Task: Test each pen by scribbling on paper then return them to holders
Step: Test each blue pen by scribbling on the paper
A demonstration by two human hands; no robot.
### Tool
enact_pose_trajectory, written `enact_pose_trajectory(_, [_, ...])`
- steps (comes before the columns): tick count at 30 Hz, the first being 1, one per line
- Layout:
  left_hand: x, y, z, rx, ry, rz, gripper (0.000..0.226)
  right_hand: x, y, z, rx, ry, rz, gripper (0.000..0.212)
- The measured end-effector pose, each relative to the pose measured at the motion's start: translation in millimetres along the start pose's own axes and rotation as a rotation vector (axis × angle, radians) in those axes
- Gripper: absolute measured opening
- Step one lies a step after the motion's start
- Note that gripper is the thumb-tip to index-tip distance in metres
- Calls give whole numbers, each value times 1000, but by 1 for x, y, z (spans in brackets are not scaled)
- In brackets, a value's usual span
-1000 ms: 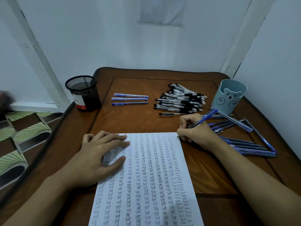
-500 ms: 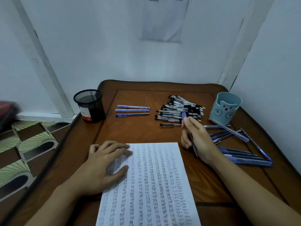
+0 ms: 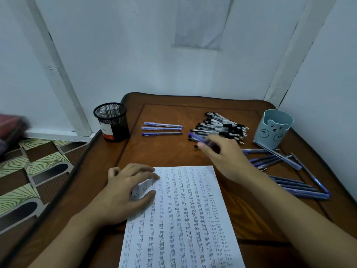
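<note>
The right hand point(image 3: 222, 157) grips a blue pen point(image 3: 200, 138) over the middle of the table point(image 3: 164, 151), while the left hand point(image 3: 123, 192) presses flat on the paper point(image 3: 183, 219).

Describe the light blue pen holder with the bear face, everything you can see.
The light blue pen holder looks like smooth plastic, its front rim cut low around a bear's head, with drawn face and paws. It stands upright at the far right of the table. No pens stick out. A blue pen lies at its base.
</note>
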State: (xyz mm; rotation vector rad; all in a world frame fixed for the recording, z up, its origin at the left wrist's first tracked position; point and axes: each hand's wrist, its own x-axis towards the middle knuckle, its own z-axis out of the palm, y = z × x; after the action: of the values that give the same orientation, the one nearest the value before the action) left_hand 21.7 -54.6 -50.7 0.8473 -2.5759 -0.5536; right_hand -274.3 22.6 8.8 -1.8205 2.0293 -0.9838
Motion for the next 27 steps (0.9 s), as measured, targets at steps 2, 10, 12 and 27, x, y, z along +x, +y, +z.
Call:
enact_pose_trajectory(2, [0,0,0,-7,2,-1,41,23,-8,14,-113,-104,-102,23])
enact_pose_trajectory(10, [4,-3,-3,-15,-2,10,39,100,-17,69,-413,-106,-298,22])
enact_pose_trajectory(12, [4,-6,-3,-46,12,-2,40,108,-16,75,-438,-70,-299,19])
enact_pose_trajectory(27, [8,-12,-5,-84,32,-11,48,138,-15,94,-528,11,-176,23])
